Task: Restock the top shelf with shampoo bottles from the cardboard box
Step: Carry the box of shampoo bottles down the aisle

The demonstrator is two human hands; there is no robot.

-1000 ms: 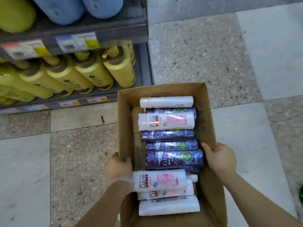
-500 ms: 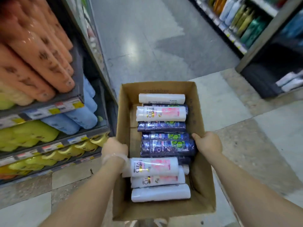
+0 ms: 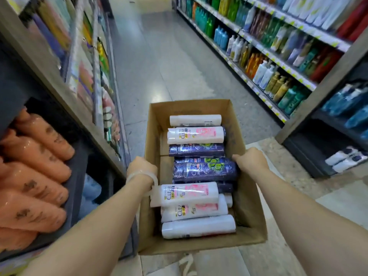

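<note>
Cardboard box (image 3: 245,198), full of shampoo bottles (image 3: 196,135), has risen off the floor between the left hand (image 3: 141,168) and right hand (image 3: 251,159), each clamped on a side wall; restocking can start.

Matt cardboard box (image 3: 249,198), glossy plastic shampoo bottles (image 3: 196,135)

Both your bare forearms reach forward from the lower corners of the view, converging slightly. Your left hand (image 3: 141,166) is curled closed over the left wall of the cardboard box (image 3: 246,212), knuckles up, with a pale translucent bangle (image 3: 142,176) round the wrist. Your right hand (image 3: 251,159) grips the right wall likewise, fingers folded inside.
</note>
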